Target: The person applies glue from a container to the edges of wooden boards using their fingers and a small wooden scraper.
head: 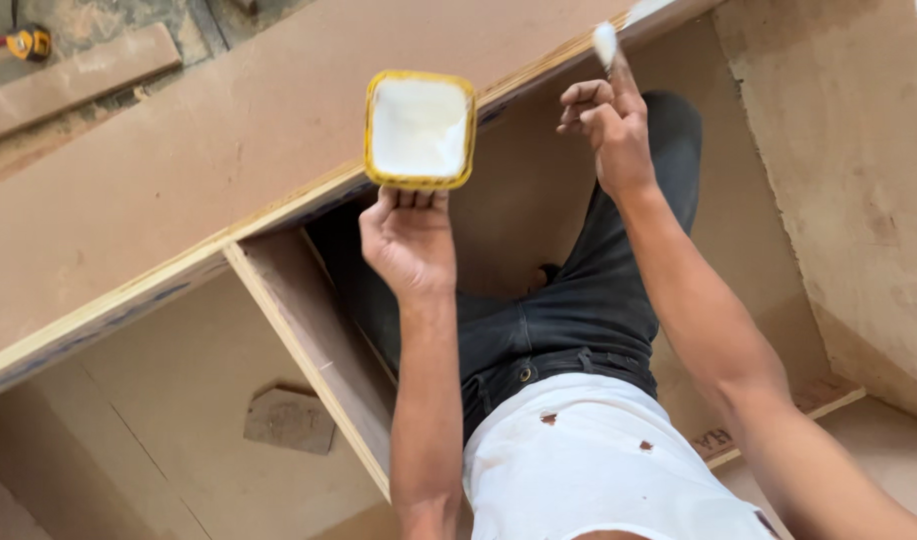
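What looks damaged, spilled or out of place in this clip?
The white shirt has small brown-edged holes or stains. A loose scrap of board lies in the left compartment. The yellow tub of white paste in the left hand shows no spill.

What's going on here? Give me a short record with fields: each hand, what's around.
left hand: holds a yellow tub of white paste, open top to camera
right hand: forefinger raised, white paste on its tip, at the plywood edge
setting: person in dark trousers inside a wooden cabinet frame
far corner: tape measure
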